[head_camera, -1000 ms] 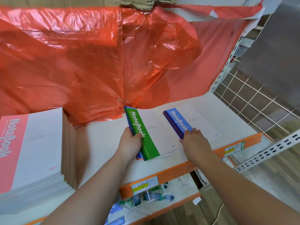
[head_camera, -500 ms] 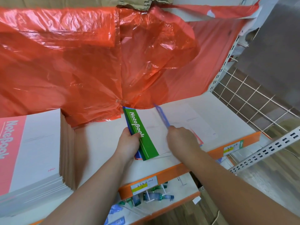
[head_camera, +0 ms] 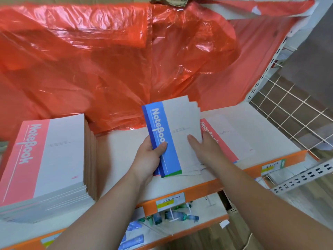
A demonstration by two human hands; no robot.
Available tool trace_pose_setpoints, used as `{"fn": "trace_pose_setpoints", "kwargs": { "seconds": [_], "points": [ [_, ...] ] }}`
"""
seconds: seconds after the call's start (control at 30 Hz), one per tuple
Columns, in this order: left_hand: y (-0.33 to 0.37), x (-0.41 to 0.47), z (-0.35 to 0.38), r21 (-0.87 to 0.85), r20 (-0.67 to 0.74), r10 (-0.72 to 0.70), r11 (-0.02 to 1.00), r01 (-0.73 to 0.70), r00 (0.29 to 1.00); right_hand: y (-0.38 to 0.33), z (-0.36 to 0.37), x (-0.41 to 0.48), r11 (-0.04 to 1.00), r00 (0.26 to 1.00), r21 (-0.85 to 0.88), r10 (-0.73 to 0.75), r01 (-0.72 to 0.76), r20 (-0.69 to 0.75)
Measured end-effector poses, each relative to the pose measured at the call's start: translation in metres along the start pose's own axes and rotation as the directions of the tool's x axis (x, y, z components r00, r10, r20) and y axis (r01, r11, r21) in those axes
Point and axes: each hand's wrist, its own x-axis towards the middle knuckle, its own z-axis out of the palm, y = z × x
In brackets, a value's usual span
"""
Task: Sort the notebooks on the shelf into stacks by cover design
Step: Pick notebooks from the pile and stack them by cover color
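Blue-topped notebook stack at mid-shelf, near the front edge. Long axis runs front to back, blue title band left, title starting at the far end. Left hand grips the spine side. Right hand holds the right edge, thumb on the cover. A pink notebook lies flat just right of it.

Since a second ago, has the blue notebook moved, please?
Yes, the blue notebook moved left along the orange shelf edge, onto the pile the left hand holds.
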Motion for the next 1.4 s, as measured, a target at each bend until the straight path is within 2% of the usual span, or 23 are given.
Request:
{"fn": "trace_pose_setpoints", "kwargs": {
  "seconds": [0.07, 0.13, 0.27, 0.43, 0.6, 0.73, 0.87, 1.0, 1.23, 1.33, 1.4],
  "points": [
    [0.006, -0.001, -0.002, 0.03, 0.01, 0.039, 0.999, -0.039, 0.999, 0.001, 0.0, -0.002, 0.992, 1.0, 0.127, -0.002, -0.001, 0.026],
    [0.013, 0.003, -0.005, 0.109, -0.016, 0.128, 0.986, -0.126, 0.992, -0.001, 0.002, -0.003, 0.977, 0.998, 0.205, -0.055, 0.059, -0.023],
    [0.019, 0.01, -0.01, 0.214, -0.054, 0.288, 0.939, -0.27, 0.956, -0.007, 0.006, -0.004, 0.951, 0.978, 0.233, -0.186, 0.204, -0.1],
    [0.009, 0.009, -0.006, 0.263, -0.065, 0.271, 0.933, -0.245, 0.96, 0.003, 0.019, -0.006, 0.957, 0.984, 0.229, -0.169, 0.179, -0.062],
    [0.013, 0.008, -0.005, 0.311, -0.088, 0.308, 0.912, -0.267, 0.947, -0.001, 0.017, -0.003, 0.958, 0.975, 0.195, -0.193, 0.211, -0.105],
    [0.003, 0.01, -0.008, 0.396, -0.064, 0.277, 0.889, -0.23, 0.959, 0.014, 0.022, -0.003, 0.977, 0.988, 0.15, -0.149, 0.153, -0.037],
    [0.002, 0.013, -0.005, 0.401, -0.097, 0.246, 0.896, -0.188, 0.964, 0.02, 0.024, 0.003, 0.986, 0.991, 0.103, -0.126, 0.13, -0.046],
    [0.013, 0.007, -0.002, 0.413, -0.128, 0.274, 0.889, -0.2, 0.953, 0.01, 0.02, 0.001, 0.977, 0.981, 0.087, -0.188, 0.193, -0.056],
    [0.072, -0.032, -0.023, 0.535, -0.21, 0.459, 0.793, -0.291, 0.863, -0.051, 0.018, -0.011, 0.904, 0.909, 0.1, -0.41, 0.416, -0.077],
    [0.101, -0.06, -0.045, 0.574, -0.285, 0.538, 0.759, -0.308, 0.794, -0.09, 0.033, -0.024, 0.825, 0.855, 0.242, -0.517, 0.511, -0.043],
    [0.115, -0.079, -0.063, 0.598, -0.363, 0.57, 0.749, -0.285, 0.737, -0.113, 0.05, -0.034, 0.8, 0.842, 0.305, -0.54, 0.517, -0.01]
  ]
}}
